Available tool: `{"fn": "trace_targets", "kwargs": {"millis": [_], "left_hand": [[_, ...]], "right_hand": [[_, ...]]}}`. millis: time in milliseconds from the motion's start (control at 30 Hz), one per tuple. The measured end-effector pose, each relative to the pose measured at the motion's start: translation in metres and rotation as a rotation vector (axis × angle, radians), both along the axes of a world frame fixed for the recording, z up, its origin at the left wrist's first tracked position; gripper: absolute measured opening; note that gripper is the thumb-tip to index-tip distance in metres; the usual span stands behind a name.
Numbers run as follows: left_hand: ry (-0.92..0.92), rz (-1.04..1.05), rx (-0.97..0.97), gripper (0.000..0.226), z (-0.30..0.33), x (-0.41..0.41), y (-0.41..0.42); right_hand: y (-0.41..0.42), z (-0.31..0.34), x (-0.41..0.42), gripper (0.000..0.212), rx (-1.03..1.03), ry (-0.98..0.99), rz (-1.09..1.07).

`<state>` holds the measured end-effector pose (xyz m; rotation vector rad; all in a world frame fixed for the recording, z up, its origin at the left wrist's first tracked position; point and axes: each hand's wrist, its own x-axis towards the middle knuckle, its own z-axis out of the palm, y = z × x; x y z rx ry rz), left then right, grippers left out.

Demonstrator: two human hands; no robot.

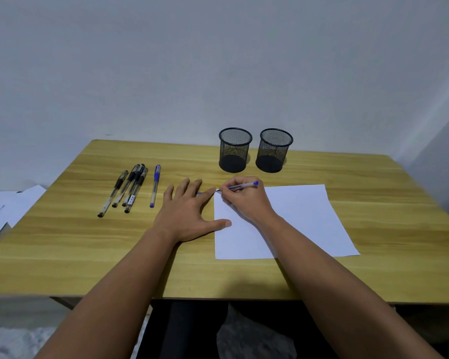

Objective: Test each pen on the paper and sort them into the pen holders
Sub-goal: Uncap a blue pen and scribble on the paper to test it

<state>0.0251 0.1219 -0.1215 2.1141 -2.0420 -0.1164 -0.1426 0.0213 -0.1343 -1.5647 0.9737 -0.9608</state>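
The right hand (244, 200) gripped a blue pen (241, 186) at the blank paper (296, 216); the left hand (187, 213) lay flat, fingers spread. Both holders (235, 150) stood empty, and six pens (132, 187) waited on the surface (88, 242).

Black mesh holders (235, 151), white paper (296, 218)

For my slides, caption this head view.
Right hand puts a blue pen to the paper, left hand flat beside it; two holders wait.

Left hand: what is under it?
The left hand lies flat on the wooden table, thumb on the paper edge. A small blue piece peeks out beneath the fingers; the rest is covered.
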Motion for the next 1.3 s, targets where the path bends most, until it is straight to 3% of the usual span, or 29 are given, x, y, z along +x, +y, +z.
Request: {"fn": "trace_targets", "kwargs": {"millis": [633, 1300], "left_hand": [[0.000, 0.003, 0.002, 0.108, -0.0014, -0.0002, 0.0000], [0.005, 0.001, 0.006, 0.107, -0.0011, 0.0003, -0.0003]], "right_hand": [[0.0007, 0.0031, -0.0030, 0.015, 0.085, -0.104, -0.037], [0.0042, 0.0049, -0.0029, 0.014, 0.037, -0.005, -0.078]]}}
